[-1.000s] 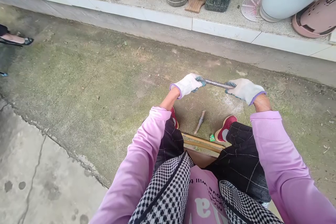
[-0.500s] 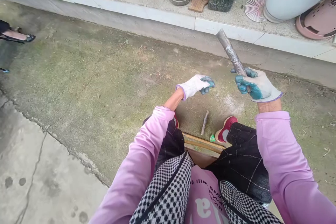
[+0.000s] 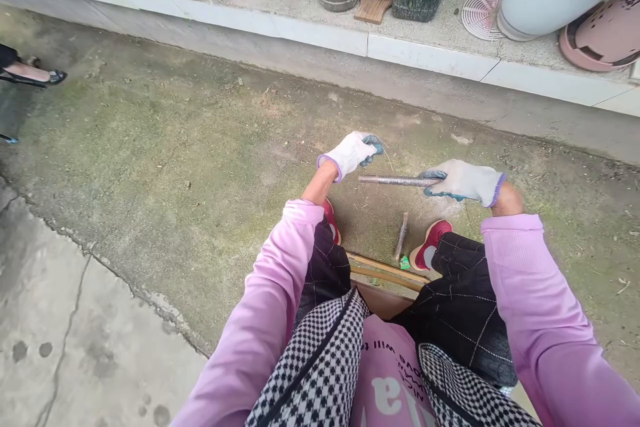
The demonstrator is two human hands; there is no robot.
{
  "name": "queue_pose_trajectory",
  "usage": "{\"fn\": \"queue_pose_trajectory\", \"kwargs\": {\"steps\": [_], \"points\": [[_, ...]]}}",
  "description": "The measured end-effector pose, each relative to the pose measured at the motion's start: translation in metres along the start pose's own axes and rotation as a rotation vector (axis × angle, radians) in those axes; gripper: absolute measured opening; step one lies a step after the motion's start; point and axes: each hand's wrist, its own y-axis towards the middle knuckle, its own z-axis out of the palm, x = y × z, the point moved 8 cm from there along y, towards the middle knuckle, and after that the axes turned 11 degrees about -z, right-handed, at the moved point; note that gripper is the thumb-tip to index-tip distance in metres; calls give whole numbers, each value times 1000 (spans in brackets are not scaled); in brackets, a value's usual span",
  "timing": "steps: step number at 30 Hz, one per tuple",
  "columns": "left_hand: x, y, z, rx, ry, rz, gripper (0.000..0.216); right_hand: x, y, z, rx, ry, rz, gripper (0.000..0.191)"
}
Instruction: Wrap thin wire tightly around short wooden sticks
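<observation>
Near the left edge of the concrete ground [image 3: 165,167], another person's black shoe [image 3: 56,77] shows. Farther right, well out from the ledge [image 3: 310,30], the left hand [image 3: 351,155], in a white glove with blue-green fingers, is curled closed and seems to pinch a thin wire strand [image 3: 389,158] arcing down to the right. Just beside it, the wire-wrapped rod [image 3: 393,180] is held level above the ground, its free end below the left fingers and apart from them. Half a second ago that end pointed up toward the ledge and no strand showed; the rod's swing down brings its wound stretch near the strand. On the ground between the red shoes [image 3: 434,235] lies a shorter wrapped stick [image 3: 401,237], beside a green wrapper [image 3: 405,263]. Rightmost, the right hand [image 3: 463,181], likewise gloved, grips the rod's other end, fingers closed around it.
</observation>
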Motion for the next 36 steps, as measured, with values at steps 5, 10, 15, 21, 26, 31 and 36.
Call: {"fn": "queue_pose_trajectory", "kwargs": {"steps": [5, 10, 15, 21, 26, 31, 36], "points": [[-5, -11, 21, 82, -2, -15, 22, -12, 13, -38, -267, -372, 92, 13], [-17, -28, 50, 242, -91, 20, 18, -17, -1, -58, -618, 148, 55, 26], [-11, -26, 54, 307, -123, 17, 15, 8, -16, -53, -622, 696, -214, 59], [-1, -12, 44, 271, -70, 23, 16, 31, -27, -29, -246, 661, -222, 63], [-8, -11, 30, 239, 2, 62, 18, 28, -24, -10, -39, 483, -160, 59], [-7, -10, 12, 103, 73, 34, 17, 12, -8, 1, 29, 185, -63, 37], [-2, -10, 25, 118, 129, 49, 18, 1, 8, -25, -165, -255, 74, 14]]}}
